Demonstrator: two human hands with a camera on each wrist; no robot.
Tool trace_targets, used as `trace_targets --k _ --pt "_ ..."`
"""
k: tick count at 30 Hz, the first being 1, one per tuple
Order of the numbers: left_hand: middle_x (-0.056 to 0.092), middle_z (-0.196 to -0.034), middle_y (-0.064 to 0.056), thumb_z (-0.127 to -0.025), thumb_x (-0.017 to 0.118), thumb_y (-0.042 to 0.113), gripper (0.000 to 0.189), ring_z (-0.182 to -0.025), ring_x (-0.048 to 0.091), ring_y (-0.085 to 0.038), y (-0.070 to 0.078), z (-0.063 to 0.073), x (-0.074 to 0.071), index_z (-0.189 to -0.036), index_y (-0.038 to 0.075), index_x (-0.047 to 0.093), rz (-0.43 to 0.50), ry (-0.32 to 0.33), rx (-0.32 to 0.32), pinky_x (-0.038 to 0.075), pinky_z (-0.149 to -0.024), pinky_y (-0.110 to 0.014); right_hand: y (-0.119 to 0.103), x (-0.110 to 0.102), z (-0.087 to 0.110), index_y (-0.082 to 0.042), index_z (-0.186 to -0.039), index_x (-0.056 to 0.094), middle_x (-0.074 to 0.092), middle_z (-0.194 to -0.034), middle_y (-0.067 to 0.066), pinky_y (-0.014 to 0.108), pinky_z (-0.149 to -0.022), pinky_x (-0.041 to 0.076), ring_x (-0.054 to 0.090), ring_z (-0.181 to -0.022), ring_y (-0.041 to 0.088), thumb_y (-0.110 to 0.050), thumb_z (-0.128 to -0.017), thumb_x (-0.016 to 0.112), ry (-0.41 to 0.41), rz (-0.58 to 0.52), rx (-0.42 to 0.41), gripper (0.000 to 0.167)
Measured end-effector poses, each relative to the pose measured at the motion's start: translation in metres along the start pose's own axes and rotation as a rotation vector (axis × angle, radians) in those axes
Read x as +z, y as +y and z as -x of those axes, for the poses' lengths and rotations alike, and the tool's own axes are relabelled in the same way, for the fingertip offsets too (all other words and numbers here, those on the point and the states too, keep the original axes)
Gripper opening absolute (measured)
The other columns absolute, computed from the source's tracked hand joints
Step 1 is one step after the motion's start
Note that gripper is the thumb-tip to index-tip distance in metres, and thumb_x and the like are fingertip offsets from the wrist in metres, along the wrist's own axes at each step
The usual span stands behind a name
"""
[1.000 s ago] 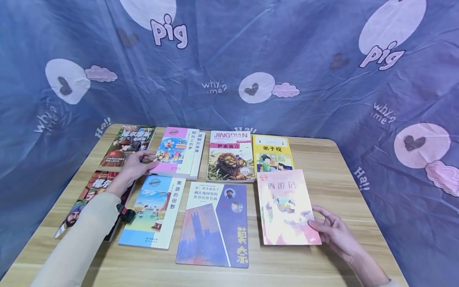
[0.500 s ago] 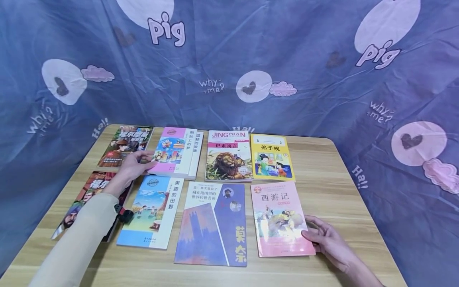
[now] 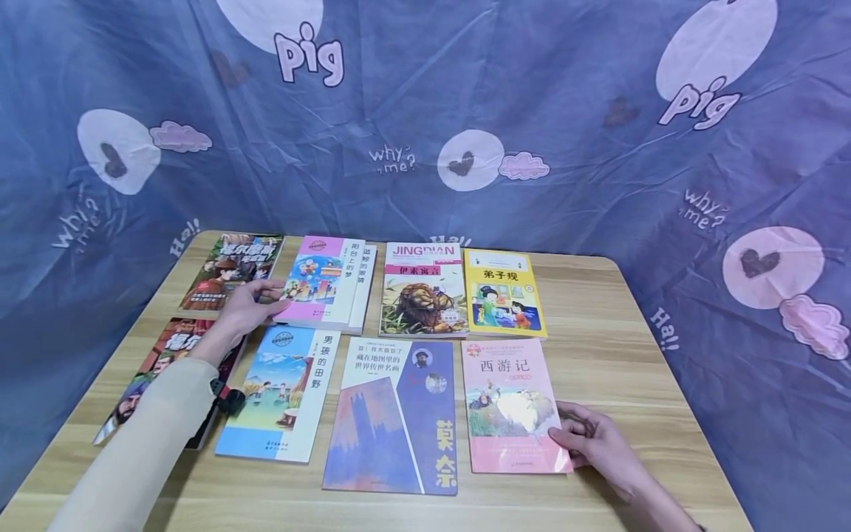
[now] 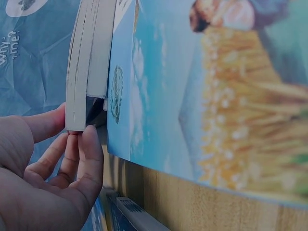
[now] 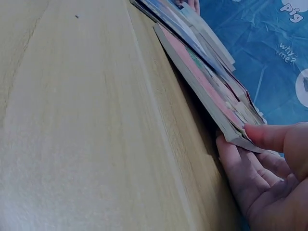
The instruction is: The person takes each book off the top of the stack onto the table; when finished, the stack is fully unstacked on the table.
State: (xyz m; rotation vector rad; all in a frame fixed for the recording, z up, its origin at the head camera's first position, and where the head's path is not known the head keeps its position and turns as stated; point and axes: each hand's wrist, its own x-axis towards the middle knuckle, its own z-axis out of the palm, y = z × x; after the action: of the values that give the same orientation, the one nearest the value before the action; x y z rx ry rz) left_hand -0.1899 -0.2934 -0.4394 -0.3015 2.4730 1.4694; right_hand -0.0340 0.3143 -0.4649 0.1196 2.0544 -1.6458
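Note:
My left hand [image 3: 247, 310] pinches the lower left corner of a pink-and-white paperback book [image 3: 318, 284], which overlaps another white-edged book [image 3: 367, 284]. In the left wrist view the thumb lies on its cover and the fingertips are under its edge [image 4: 79, 106]. At the right, my right hand [image 3: 601, 447] holds a pink book [image 3: 512, 443] by its lower right edge, thumb on top and fingers beneath. The right wrist view shows that pink book [image 5: 202, 84] with its near edge raised over the wood. A purple-blue book [image 3: 425, 399] lies just left of it.
A blue-covered book [image 3: 275, 391] and two dark illustrated books [image 3: 233, 270] lie at the left of the wooden table [image 3: 638, 355]. Along the back are a lion-cover book [image 3: 425, 295] and a yellow book [image 3: 505, 295]. Blue printed cloth [image 3: 565, 89] hangs behind.
My right hand has brought the pink book down and left, off the yellow book and beside the purple-blue one. My left hand stays at the pink-and-white book.

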Motion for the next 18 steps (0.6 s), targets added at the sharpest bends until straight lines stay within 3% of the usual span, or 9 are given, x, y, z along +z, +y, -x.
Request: trace_targets --k 3,7,9,12,18 --pt "0.052 -0.140 -0.019 -0.105 0.068 0.025 0.060 -0.084 0.064 -0.008 0.000 0.000 0.000 -0.157 0.004 0.046 0.002 0.000 0.000 0.061 -0.073 -0.023 -0.001 -0.001 0.000 0.018 -0.154 0.032 0.071 -0.087 -0.009 0.029 -0.059 0.063 0.068 -0.069 0.006 -0.008 -0.100 0.070 0.034 0.088 -0.038 0.071" --pt "0.052 -0.139 -0.018 -0.105 0.068 0.024 0.059 -0.084 0.064 -0.008 0.000 -0.001 0.001 -0.156 0.005 0.048 0.003 0.004 -0.001 0.062 -0.074 -0.023 -0.005 -0.004 0.000 0.014 -0.140 0.057 0.070 -0.079 -0.004 0.033 -0.054 0.062 0.064 -0.061 0.008 -0.008 -0.096 0.075 0.167 0.251 -0.111 0.052" --pt "0.052 -0.138 -0.017 -0.105 0.068 0.024 0.059 -0.084 0.064 -0.007 0.000 -0.001 0.000 -0.156 0.005 0.048 0.002 0.008 -0.002 0.061 -0.074 -0.022 -0.010 -0.005 -0.002 0.010 -0.134 0.064 0.070 -0.077 -0.003 0.033 -0.052 0.061 0.063 -0.058 0.008 -0.008 -0.095 0.077 0.226 0.280 -0.130 0.045" --pt "0.053 -0.138 -0.017 -0.105 0.068 0.024 0.059 -0.084 0.063 -0.006 0.000 -0.002 0.000 -0.156 0.004 0.047 0.003 0.009 -0.003 0.061 -0.074 -0.022 -0.021 -0.006 -0.007 0.010 -0.134 0.064 0.072 -0.080 -0.001 0.033 -0.054 0.062 0.064 -0.059 0.010 -0.008 -0.096 0.076 0.251 0.249 -0.150 0.044" --pt "0.053 -0.137 -0.016 -0.105 0.069 0.025 0.061 -0.083 0.063 -0.006 0.000 -0.001 0.000 -0.157 0.003 0.046 0.012 0.001 -0.003 0.062 -0.073 -0.023 -0.049 0.005 -0.034 0.013 -0.141 0.056 0.077 -0.092 0.006 0.034 -0.067 0.067 0.071 -0.069 0.013 -0.010 -0.099 0.072 0.169 0.118 -0.144 0.051"
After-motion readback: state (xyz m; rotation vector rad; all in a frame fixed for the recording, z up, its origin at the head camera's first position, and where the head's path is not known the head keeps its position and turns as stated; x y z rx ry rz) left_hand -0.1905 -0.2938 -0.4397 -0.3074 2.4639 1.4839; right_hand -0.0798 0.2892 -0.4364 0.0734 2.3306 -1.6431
